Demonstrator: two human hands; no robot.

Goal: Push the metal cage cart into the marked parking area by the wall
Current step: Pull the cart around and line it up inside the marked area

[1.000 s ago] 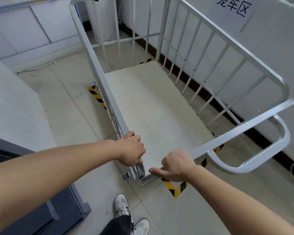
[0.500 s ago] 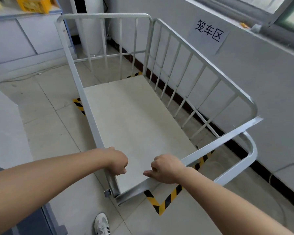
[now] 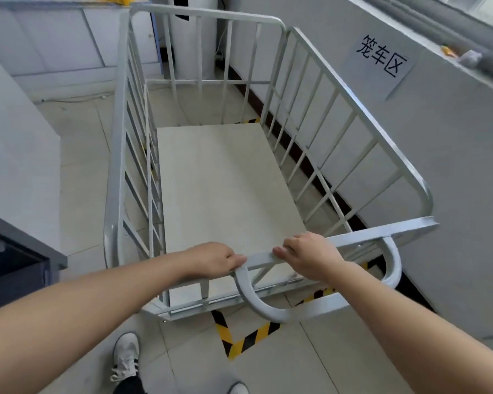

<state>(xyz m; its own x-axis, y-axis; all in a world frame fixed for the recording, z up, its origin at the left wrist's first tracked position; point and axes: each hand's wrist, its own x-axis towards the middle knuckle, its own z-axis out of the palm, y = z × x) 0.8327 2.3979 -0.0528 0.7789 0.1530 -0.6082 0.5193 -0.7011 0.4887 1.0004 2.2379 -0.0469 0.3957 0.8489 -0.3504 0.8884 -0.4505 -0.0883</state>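
The metal cage cart (image 3: 225,194) lies straight ahead, long axis running away alongside the wall (image 3: 453,166) on the right, near end over the striped floor tape (image 3: 248,341); left hand (image 3: 214,258) and right hand (image 3: 308,251) each curl round its near top rail (image 3: 367,237), the right nearer the wall.

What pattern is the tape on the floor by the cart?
The floor tape has yellow and black diagonal stripes, clearest in the head view.

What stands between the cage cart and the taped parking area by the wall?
Nothing visible. The left hand and right hand grip the near top bar of the cage cart. It sits beside the wall under the sign, yellow-black floor tape showing at its near and far ends; only bare floor lies between.
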